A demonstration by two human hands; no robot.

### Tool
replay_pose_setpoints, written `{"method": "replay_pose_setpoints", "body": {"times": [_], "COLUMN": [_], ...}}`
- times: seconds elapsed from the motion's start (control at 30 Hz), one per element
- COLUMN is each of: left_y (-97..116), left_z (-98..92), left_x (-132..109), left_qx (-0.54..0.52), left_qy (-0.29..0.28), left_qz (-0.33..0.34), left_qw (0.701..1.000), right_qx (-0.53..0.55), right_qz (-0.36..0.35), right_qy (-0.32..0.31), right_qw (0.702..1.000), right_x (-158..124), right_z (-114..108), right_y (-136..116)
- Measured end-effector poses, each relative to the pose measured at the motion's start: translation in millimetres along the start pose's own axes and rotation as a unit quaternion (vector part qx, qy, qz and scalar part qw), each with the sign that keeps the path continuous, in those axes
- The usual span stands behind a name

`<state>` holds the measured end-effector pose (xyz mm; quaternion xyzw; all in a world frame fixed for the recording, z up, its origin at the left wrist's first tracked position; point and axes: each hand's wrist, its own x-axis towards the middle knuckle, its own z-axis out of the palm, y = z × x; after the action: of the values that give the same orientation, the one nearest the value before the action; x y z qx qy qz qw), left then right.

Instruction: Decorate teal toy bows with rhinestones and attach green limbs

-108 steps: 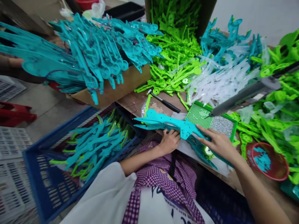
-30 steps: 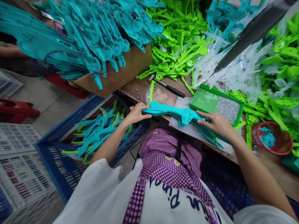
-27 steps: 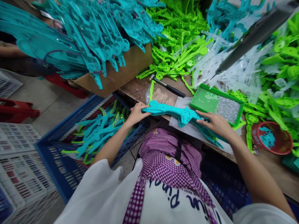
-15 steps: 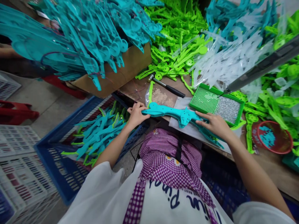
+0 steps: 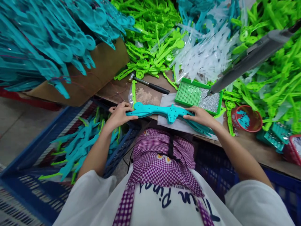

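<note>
A long turquoise plastic toy part (image 5: pixel 160 110) with a moulded head near its middle lies across the table's front edge. My left hand (image 5: pixel 119 114) grips its narrow left end between thumb and fingers. Around its right part, just past the head, my right hand (image 5: pixel 199 116) is closed, thumb below and fingers on top. Under the right side of the part is a pale sheet (image 5: pixel 162 121). Behind it stands a green tray (image 5: pixel 188 103) with small silvery pieces (image 5: pixel 209 102). The tip of a grey power screwdriver (image 5: pixel 244 66) hangs over this tray.
A hammer (image 5: pixel 150 84) lies behind the part. Bright green parts (image 5: pixel 150 40) and clear plastic parts (image 5: pixel 202 53) are heaped at the back. At left are a cardboard box (image 5: pixel 98 66) of turquoise parts and a blue crate (image 5: pixel 21 157). A red bowl (image 5: pixel 255 127) stands at right.
The whole view has shifted, so table and hands appear further left. Both hands keep their hold on the turquoise part, which lies much as before.
</note>
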<state>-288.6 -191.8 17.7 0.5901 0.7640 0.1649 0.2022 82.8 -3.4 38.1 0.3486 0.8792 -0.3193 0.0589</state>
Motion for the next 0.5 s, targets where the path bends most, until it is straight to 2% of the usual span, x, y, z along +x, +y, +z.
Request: {"method": "replay_pose_setpoints", "body": {"times": [0.1, 0.27, 0.37, 0.43, 0.5], "left_y": [2, 4, 6, 6, 7], "left_z": [1.7, 1.2, 0.4, 0.8, 1.8], "left_x": [0, -2, -3, -3, -4], "left_qx": [-0.002, -0.004, -0.005, -0.009, -0.014], "left_qy": [0.012, 0.025, 0.027, 0.031, 0.037], "left_qz": [0.004, 0.01, 0.004, -0.004, -0.009], "left_qw": [1.0, 1.0, 1.0, 0.999, 0.999], "right_qx": [-0.009, -0.055, -0.062, -0.073, -0.098], "right_qz": [-0.001, -0.021, -0.033, -0.017, -0.004], "right_qy": [0.002, 0.057, 0.107, 0.156, 0.176], "right_qw": [1.0, 0.997, 0.992, 0.985, 0.979], "right_x": [3, -2, -28, -55, -82], "right_z": [3, 6, -3, -7, -4], "right_y": [4, 3, 0, 1, 5]}}
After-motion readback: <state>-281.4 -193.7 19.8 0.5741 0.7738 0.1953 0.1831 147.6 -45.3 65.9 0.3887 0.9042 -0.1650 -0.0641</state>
